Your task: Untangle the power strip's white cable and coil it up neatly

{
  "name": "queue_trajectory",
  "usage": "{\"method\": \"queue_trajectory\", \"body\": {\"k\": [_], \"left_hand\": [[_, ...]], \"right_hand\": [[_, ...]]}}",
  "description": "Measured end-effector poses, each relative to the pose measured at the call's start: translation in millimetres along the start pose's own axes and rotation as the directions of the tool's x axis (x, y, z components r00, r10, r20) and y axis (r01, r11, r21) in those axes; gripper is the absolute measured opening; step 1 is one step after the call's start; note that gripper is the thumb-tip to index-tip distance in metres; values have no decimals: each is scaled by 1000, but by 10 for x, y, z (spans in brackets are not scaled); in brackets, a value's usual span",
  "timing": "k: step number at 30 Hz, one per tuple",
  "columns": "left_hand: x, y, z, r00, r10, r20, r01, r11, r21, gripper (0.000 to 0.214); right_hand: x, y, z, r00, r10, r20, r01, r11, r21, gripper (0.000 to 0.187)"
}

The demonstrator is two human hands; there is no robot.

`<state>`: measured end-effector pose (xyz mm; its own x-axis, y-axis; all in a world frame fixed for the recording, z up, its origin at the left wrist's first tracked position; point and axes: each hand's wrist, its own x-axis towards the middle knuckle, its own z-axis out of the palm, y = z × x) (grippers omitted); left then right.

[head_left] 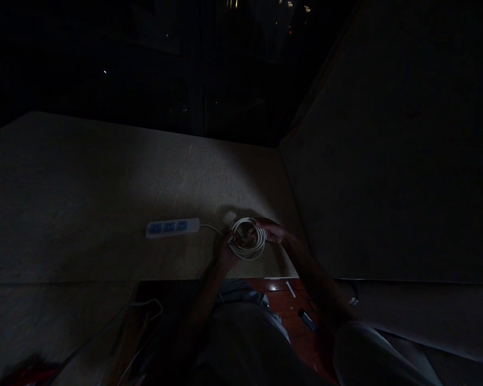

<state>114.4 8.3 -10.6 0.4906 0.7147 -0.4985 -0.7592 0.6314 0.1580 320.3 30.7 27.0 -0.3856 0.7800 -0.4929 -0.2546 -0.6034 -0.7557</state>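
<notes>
dim tabletop (104, 182), both hands (fingers obscured) on coiled cord (247, 245), power strip (173, 227)

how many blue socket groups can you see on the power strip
3, in a row along the white power strip on the table: left, middle, right. The dim light may hide others.

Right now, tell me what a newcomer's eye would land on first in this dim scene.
The eye goes to the coiled white round cable in the lit middle of the beige table, gripped by the left hand and the right hand. Just left of it lies the white rectangular power strip with blue sockets, joined to the coil by its lead. Everything beyond is nearly black.
</notes>
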Motion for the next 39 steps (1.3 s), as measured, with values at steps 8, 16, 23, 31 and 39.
{"method": "queue_trajectory", "body": {"k": [8, 16, 23, 31, 39], "left_hand": [[-30, -39, 71, 989, 18, -150, -28, 998, -62, 14], [-161, 44, 159, 987, 74, -142, -85, 994, -69, 17], [-343, 242, 211, 995, -88, 36, 86, 994, 71, 23], [-352, 331, 100, 979, -179, -100, 193, 969, 156, 14], [-317, 148, -25, 998, -65, 2, 64, 986, 155, 11]], "right_hand": [[-44, 674, 380, 955, -222, -194, 293, 797, 528, 18], [21, 646, 589, 953, -190, -238, 302, 685, 663, 25], [-174, 285, 377, 988, -28, -152, 93, 892, 442, 13], [-264, 31, 395, 1000, -2, -10, 5, 963, 269, 24], [-113, -20, 465, 999, 32, 24, -37, 974, 223, 18]]}}
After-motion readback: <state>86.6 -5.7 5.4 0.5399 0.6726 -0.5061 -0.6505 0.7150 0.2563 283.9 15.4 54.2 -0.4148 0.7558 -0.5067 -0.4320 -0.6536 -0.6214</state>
